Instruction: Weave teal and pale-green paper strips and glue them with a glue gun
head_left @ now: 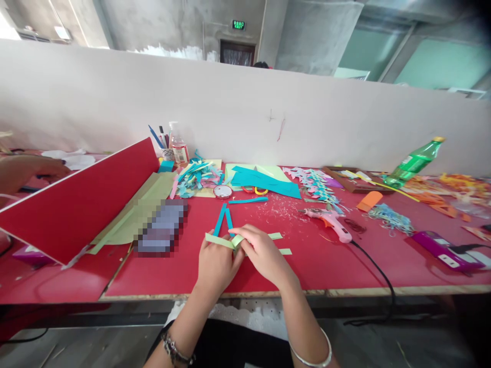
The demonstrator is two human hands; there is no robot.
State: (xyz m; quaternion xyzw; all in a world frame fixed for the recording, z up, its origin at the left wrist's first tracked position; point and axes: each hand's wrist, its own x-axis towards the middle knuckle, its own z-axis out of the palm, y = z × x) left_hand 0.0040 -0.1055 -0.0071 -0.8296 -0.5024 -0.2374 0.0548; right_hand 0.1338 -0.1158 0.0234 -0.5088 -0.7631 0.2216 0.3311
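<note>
Close to the table's front edge, my left hand [215, 263] is closed around narrow paper strips. A pale green paper strip [219, 241] lies across the back of its fingers, and two blue paper strips [220, 220] stick up beyond them. My right hand [266, 255] meets it from the right, thumb and fingertips pinching a folded part of a pale green strip [238, 240]. Two more pale green ends [285, 251] show to the right, partly behind my right hand. Where the strips cross is hidden by my fingers.
A pink glue gun [330, 220] with a black cord lies to the right. A blurred-out dark device [163, 227] and a red divider [95, 194] stand left. Behind are paper scraps [199, 178], scissors [261, 192] and a green bottle [416, 162]. Another person's hand [36, 166] shows beyond the divider.
</note>
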